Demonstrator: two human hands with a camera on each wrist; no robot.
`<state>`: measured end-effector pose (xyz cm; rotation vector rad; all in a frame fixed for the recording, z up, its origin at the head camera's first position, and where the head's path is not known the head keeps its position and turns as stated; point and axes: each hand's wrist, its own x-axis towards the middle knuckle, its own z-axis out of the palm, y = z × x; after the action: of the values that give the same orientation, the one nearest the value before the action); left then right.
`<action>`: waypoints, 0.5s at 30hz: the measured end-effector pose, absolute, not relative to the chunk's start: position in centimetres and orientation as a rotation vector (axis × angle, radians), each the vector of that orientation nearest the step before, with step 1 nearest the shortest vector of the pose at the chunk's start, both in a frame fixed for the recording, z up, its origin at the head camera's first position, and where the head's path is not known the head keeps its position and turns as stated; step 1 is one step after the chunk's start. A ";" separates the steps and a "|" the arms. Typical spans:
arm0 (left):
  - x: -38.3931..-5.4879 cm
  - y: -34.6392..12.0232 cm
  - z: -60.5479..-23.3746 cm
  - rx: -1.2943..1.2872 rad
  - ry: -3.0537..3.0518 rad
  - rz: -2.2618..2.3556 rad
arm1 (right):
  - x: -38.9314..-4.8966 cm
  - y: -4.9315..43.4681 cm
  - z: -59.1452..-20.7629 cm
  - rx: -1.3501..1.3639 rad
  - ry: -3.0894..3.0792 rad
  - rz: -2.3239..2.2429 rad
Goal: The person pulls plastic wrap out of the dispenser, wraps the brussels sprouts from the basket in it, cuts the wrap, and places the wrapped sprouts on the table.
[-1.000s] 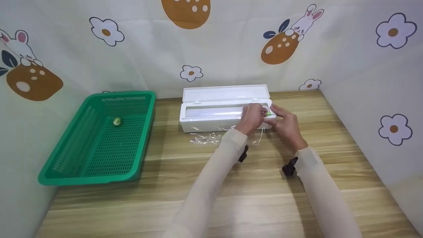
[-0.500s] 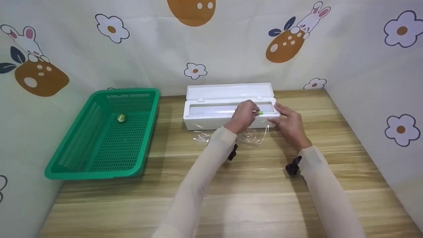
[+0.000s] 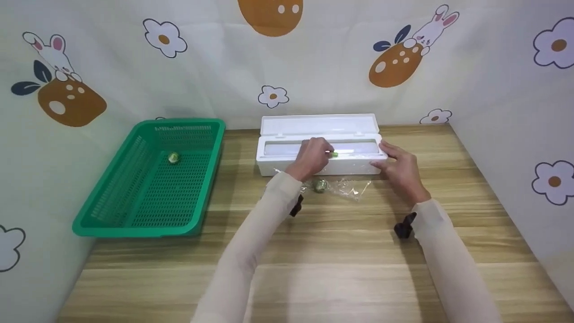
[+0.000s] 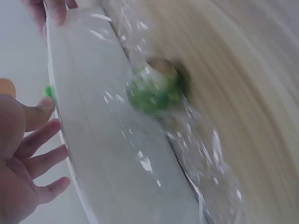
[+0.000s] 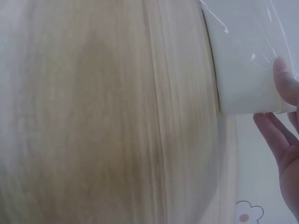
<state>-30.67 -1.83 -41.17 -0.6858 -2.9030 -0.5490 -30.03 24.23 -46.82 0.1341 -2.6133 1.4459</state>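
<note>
Pinches the green slider (image 3: 334,154) on the white box (image 3: 350,167) with the left hand (image 3: 310,157), other fingers apart; grips the box's right end with the right hand (image 3: 403,172). Has clear film (image 3: 346,188) and a small vegetable (image 3: 319,185) on the table (image 3: 341,269) just in front, and a second vegetable (image 3: 173,157) inside the green basket (image 3: 170,197) at left.

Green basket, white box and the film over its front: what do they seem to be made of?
Green basket: likely moulded plastic, slight sheen; regular slots, rounded corners.
White box: probably rigid plastic, smooth; plain faces, clean edges.
Film: apparently thin plastic, glossy; see-through, wrinkled, with bright glints.
</note>
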 end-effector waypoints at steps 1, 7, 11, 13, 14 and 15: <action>-30.6 -2.3 -41.2 -0.690 -2.900 -0.550 | -30.0 24.4 -46.8 0.132 -2.619 1.448; -30.1 -4.1 -41.4 -0.657 -2.879 -0.563 | -30.1 24.8 -46.7 0.124 -2.619 1.447; -29.8 -4.7 -41.7 -0.648 -2.862 -0.565 | -30.2 24.7 -46.7 0.116 -2.638 1.445; -29.7 -5.1 -41.8 -0.664 -2.828 -0.566 | -30.3 24.7 -46.6 0.132 -2.646 1.427; -29.6 -5.3 -41.8 -0.672 -2.816 -0.567 | -30.3 24.8 -46.5 0.143 -2.646 1.416; -29.6 -5.6 -41.8 -0.676 -2.809 -0.573 | -30.4 24.9 -46.4 0.154 -2.647 1.399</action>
<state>-29.57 -5.60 -41.81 -0.6756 -2.8086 -0.5725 -30.38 24.92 -46.42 0.1542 -2.6473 1.3992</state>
